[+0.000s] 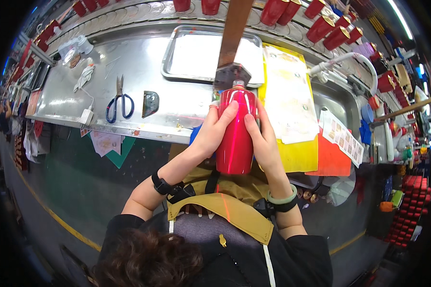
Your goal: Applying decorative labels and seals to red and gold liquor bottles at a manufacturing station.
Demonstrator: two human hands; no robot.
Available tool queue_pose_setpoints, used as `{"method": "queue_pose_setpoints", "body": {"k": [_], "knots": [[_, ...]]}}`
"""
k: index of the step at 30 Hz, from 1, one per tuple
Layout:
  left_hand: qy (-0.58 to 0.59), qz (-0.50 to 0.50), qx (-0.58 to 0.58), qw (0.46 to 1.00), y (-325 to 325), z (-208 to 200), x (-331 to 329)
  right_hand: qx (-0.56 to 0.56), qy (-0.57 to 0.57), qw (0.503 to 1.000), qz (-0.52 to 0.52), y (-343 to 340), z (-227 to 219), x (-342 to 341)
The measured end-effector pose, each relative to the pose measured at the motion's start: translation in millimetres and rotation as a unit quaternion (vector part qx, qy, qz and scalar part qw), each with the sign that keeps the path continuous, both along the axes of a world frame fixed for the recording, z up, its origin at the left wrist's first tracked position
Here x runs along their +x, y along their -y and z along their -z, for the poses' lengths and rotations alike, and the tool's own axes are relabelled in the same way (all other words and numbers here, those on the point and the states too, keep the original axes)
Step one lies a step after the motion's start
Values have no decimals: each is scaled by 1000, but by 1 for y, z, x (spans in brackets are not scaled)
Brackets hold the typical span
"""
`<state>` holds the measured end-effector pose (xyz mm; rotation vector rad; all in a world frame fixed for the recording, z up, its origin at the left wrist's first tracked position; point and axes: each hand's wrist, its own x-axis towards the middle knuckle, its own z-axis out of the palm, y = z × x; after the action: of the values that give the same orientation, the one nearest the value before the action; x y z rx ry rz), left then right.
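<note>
A glossy red bottle (235,138) is held between both my hands in front of my body, its narrow neck pointing away from me. My left hand (214,129) wraps its left side with the thumb along the front. On the other side my right hand (263,138) grips it, thumb laid on the red surface. Just beyond the neck stands a brown post with a dark bracket (232,74); whether the neck touches it I cannot tell. A metal tray (167,64) lined with white lies behind, at the far side of the table.
Blue-handled scissors (119,103) and a dark scraper-like plate (150,104) lie on the metal table (57,103) to the left. Printed sheets (287,95) rest on a yellow board (299,160) at right, near a sink (337,98). Red containers (321,28) line a conveyor behind.
</note>
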<state>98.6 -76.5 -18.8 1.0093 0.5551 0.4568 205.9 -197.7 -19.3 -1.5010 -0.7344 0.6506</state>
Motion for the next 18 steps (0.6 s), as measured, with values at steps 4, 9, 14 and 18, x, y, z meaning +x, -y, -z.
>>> {"method": "queue_pose_setpoints", "body": {"k": [4,9,14,18], "knots": [[-47,-28,-7,998,-2,10,16,3,-51,999,-2,-10,13,18],[-26,-70,24,997,-15,19,32,35,22,999,8,-28,20,30],[-8,-73,149,986,-27,31,35,-18,87,996,22,-36,31,28],[9,-84,318,944,-32,32,35,-44,38,998,38,-39,33,20]]}}
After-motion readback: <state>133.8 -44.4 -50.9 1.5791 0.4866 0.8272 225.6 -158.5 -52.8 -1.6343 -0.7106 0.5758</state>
